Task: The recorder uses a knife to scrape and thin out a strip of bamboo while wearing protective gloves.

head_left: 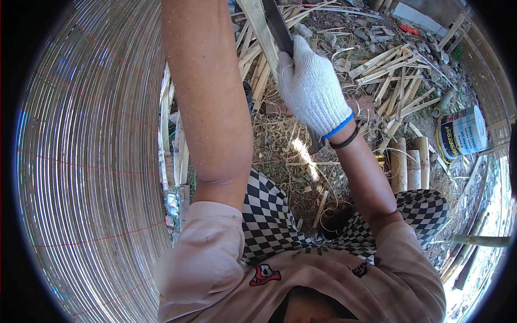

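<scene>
My right hand, in a white knitted glove with a blue cuff, is closed round a machete. The dark blade of the machete points up and away toward the top edge. Its other end shows below my palm, near the wrist. Just left of the blade, almost along it, runs a pale split bamboo piece, its lower end close to my gloved thumb; whether they touch I cannot tell. My left forearm, bare and dusted with small chips, reaches up past the top edge, so the left hand is out of the picture.
Split bamboo strips lie heaped at right, with more under the blade. A white and dark bucket lies tipped at far right, near upright bamboo stumps. A slatted bamboo screen fills the left side. Shavings litter the ground.
</scene>
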The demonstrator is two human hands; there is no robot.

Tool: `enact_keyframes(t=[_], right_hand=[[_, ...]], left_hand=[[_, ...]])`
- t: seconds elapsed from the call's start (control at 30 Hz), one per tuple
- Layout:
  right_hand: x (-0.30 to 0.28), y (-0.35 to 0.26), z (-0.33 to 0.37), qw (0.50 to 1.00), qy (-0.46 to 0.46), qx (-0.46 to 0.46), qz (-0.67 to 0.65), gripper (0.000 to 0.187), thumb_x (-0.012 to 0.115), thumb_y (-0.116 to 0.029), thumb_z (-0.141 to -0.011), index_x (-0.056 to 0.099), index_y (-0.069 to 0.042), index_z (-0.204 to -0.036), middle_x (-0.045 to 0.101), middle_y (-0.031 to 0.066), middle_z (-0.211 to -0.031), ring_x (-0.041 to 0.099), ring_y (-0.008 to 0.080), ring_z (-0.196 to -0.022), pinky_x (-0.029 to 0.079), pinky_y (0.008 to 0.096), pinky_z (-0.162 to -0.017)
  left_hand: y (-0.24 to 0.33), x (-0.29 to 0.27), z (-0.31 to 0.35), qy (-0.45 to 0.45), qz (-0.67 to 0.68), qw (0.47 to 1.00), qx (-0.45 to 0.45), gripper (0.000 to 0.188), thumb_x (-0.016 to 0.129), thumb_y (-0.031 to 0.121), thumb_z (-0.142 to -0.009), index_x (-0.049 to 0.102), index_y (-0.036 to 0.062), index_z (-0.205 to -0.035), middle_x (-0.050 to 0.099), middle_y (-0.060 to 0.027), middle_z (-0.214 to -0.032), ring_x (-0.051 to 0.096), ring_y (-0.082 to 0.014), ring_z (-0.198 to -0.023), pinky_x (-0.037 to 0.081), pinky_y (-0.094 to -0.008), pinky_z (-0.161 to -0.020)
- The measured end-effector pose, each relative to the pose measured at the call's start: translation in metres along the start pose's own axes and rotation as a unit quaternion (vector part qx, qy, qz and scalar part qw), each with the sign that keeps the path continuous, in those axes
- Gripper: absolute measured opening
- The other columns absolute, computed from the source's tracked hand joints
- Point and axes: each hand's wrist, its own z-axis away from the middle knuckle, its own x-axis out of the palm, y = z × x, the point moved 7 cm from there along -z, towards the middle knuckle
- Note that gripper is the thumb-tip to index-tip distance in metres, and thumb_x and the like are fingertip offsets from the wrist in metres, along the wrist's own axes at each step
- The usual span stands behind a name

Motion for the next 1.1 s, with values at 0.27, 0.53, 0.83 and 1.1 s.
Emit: enact_keyframes(t=[0.27, 0.53, 0.83, 1.1], right_hand=[[0.007, 0.008, -0.001, 1.0, 0.014, 0.005, -0.016, 0.022, 0.053, -0.017, -0.096, 0.052, 0.005, -0.098, 0.06, 0.0245, -0.058, 0.067, 0.042, -0.061, 0.055, 0.0479, -0.054], [0.022, 0.017, 0.0, 0.995, -0.055, 0.028, 0.078, 0.024, 0.052, -0.02, -0.095, 0.052, 0.004, -0.097, 0.066, 0.0252, -0.07, 0.068, 0.0431, -0.067, 0.056, 0.0493, -0.059], [0.042, 0.025, 0.027, 0.996, -0.041, 0.083, -0.012, 0.02, 0.053, -0.018, -0.095, 0.05, 0.001, -0.1, 0.062, 0.0238, -0.06, 0.066, 0.0438, -0.062, 0.053, 0.0525, -0.057], [0.063, 0.025, 0.034, 0.993, -0.084, 0.08, -0.016, 0.023, 0.054, -0.02, -0.094, 0.053, 0.0, -0.104, 0.064, 0.0241, -0.067, 0.066, 0.0444, -0.066, 0.052, 0.0544, -0.061]], left_hand=[[0.01, -0.021, -0.002, 0.05, -0.044, 0.998, 0.011, 0.033, 0.048, 0.029, -0.102, 0.057, -0.0012, -0.092, 0.055, -0.0068, -0.072, 0.057, -0.0188, -0.061, 0.052, -0.0318, -0.059], [0.018, -0.043, 0.002, 0.099, -0.099, 0.99, 0.009, 0.032, 0.047, 0.027, -0.102, 0.057, -0.0025, -0.092, 0.057, -0.0093, -0.074, 0.059, -0.0213, -0.064, 0.055, -0.0337, -0.062], [0.021, -0.082, 0.004, 0.151, -0.157, 0.976, 0.011, 0.032, 0.046, 0.024, -0.102, 0.056, -0.0041, -0.091, 0.059, -0.0121, -0.077, 0.062, -0.0241, -0.067, 0.058, -0.0358, -0.065], [0.001, -0.06, -0.018, 0.144, -0.19, 0.971, 0.005, 0.031, 0.045, 0.022, -0.101, 0.056, -0.0055, -0.091, 0.061, -0.0147, -0.079, 0.065, -0.0266, -0.07, 0.061, -0.0376, -0.069]])
